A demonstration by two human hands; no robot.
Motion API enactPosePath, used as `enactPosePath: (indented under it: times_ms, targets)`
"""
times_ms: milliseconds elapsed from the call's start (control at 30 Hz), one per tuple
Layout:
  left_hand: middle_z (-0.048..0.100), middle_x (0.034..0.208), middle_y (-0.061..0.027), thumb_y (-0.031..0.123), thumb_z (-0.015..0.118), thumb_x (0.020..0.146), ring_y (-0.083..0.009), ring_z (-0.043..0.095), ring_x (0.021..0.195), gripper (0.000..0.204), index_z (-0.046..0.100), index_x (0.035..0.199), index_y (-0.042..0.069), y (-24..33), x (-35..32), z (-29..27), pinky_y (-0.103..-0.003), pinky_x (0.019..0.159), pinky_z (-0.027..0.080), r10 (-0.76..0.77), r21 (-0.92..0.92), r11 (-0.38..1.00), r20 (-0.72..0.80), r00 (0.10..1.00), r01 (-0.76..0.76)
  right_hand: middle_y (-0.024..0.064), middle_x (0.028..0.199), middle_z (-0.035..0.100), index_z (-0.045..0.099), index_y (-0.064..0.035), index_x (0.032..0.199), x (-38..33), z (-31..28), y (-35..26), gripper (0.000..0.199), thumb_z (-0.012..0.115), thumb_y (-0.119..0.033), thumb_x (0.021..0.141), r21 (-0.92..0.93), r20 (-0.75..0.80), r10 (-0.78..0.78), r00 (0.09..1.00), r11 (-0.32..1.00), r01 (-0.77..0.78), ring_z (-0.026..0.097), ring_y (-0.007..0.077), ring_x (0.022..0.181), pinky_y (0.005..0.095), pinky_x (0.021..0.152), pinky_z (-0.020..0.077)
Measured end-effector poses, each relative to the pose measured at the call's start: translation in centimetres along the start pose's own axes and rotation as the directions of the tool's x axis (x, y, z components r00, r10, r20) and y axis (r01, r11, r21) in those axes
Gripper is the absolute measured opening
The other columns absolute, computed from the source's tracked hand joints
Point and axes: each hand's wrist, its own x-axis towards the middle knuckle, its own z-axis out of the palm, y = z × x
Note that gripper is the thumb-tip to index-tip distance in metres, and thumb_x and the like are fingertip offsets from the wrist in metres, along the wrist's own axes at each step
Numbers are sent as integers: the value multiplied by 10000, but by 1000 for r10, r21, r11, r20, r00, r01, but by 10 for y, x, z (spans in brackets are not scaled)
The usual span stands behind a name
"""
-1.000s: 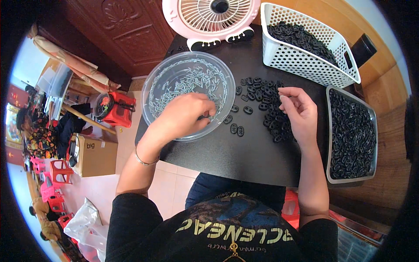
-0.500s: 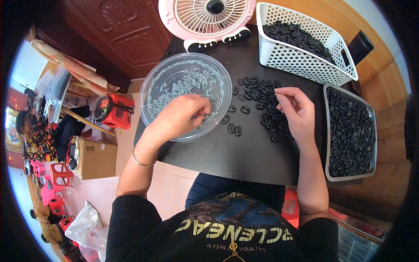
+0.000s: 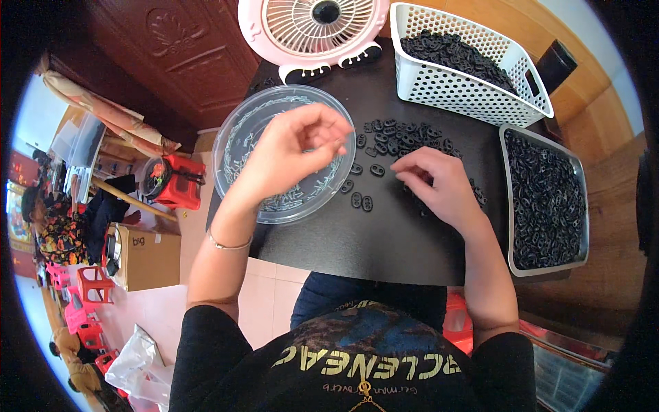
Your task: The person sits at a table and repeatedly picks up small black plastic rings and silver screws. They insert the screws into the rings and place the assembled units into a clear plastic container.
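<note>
My left hand (image 3: 292,151) is raised over the right part of a round clear plastic bowl (image 3: 226,196), its fingers curled toward the thumb. The fingertips are slightly blurred, and anything small between them cannot be made out. Thin, pale grey, spring-like pieces (image 3: 285,199) lie scattered in the bowl. To the right, my right hand (image 3: 436,182) hovers over a pile of black oval two-holed pieces (image 3: 405,137), which look like cord-lock parts. Its thumb and forefinger are pinched close together, with whatever they hold hidden. A few loose black ovals (image 3: 362,201) lie between the bowl and the pile.
At the table's far side are a pink fan (image 3: 312,38) and a white perforated basket (image 3: 446,96) of black pieces. A metal tray (image 3: 511,206) full of black ovals stands at the right. The dark tabletop (image 3: 329,247) ends close to my body. Red stools (image 3: 96,285) stand off left.
My left hand has risen out of the bowl's contents and moved toward its right rim. My right hand has shifted left and lower over the pile. The view has moved slightly.
</note>
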Motion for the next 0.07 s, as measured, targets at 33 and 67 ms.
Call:
enactPosePath:
  times_ms: [33,67]
  targets:
    - [589,871,-51,-11,552,769,-112,599,815,178,542,947,-24,0,6,2,-218,737,474,22,-69,997,34,999,-20,91,816,604,620,-47,895,1,-1,-2,137,601,-49,759,-43,53,1,999,999,1,612,178,712,284,657,486]
    - [590,906,-47,47,602,797,-116,595,826,186,536,963,-3,-1,12,2,-230,748,471,47,-138,990,66,997,-37,90,842,608,618,-48,903,1,-2,-4,140,600,-56,764,-87,106,5,994,996,5,615,177,719,302,668,489]
